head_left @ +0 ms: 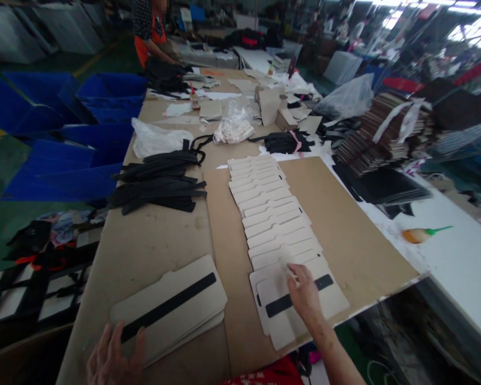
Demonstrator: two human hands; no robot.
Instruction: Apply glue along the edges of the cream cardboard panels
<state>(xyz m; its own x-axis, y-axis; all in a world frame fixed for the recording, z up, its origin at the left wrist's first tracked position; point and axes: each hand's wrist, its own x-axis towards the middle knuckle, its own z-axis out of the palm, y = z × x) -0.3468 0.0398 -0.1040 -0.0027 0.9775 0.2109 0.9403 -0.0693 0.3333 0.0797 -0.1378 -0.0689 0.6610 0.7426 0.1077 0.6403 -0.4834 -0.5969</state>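
Long brown table [156,246], busy factory floor behind. Left hand [112,355] lies spread flat on the card stack [172,307] at the near edge. Right hand [304,297] presses open fingers on the strip card [336,305] ending the card row [270,214]. Black strips [160,184] are piled left, with blue bins [104,96] beyond.

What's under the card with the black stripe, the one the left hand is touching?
More cream cards, stacked on the table; only their edges show. The top card covers their faces, so any stripes are hidden.
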